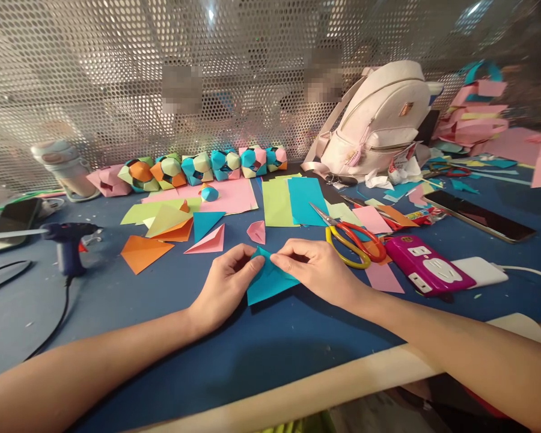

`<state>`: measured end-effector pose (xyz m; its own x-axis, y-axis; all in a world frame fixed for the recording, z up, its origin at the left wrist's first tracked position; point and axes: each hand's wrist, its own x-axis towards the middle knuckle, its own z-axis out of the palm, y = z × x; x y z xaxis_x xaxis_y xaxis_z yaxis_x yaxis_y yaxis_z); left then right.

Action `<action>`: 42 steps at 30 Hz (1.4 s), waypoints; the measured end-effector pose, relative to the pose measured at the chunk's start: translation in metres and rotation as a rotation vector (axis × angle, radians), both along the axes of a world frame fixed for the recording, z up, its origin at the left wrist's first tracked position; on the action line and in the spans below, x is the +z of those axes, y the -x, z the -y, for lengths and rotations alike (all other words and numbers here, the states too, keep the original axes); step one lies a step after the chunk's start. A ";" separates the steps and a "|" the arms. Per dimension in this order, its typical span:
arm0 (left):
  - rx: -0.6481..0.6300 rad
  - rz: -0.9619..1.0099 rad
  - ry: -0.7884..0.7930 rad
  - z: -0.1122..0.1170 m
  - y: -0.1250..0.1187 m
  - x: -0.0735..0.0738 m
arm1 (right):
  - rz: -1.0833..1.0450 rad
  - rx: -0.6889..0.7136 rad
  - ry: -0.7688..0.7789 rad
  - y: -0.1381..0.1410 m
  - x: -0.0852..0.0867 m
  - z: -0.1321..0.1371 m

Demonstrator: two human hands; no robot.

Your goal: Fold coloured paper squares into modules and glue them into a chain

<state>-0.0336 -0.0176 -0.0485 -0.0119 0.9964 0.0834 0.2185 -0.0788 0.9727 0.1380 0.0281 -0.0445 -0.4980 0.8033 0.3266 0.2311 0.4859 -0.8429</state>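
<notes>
A folded teal paper (270,282) lies on the dark blue table (162,337) near the front edge. My left hand (228,282) pinches the paper's top left corner with thumb and fingers closed. From the right, my right hand (318,267) pinches the same top point, its fingers curled over the paper. A small folded pink piece (256,231) sits just behind the hands. Red and yellow scissors (354,240) lie to the right of my right hand.
Loose coloured sheets (293,201) and folded triangles (146,249) lie across the middle. A row of paper balls (202,165) lines the mesh screen. A glue gun (67,240) stands left. Right: pink power strip (428,264), phone (480,215), pale backpack (379,120).
</notes>
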 end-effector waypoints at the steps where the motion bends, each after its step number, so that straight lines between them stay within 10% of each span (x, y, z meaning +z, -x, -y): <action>1: 0.010 0.012 0.005 0.000 0.000 0.000 | 0.005 -0.002 0.002 0.000 0.000 0.000; 42: -0.155 -0.013 0.157 -0.009 0.002 -0.003 | 0.075 0.103 0.208 -0.003 -0.004 -0.009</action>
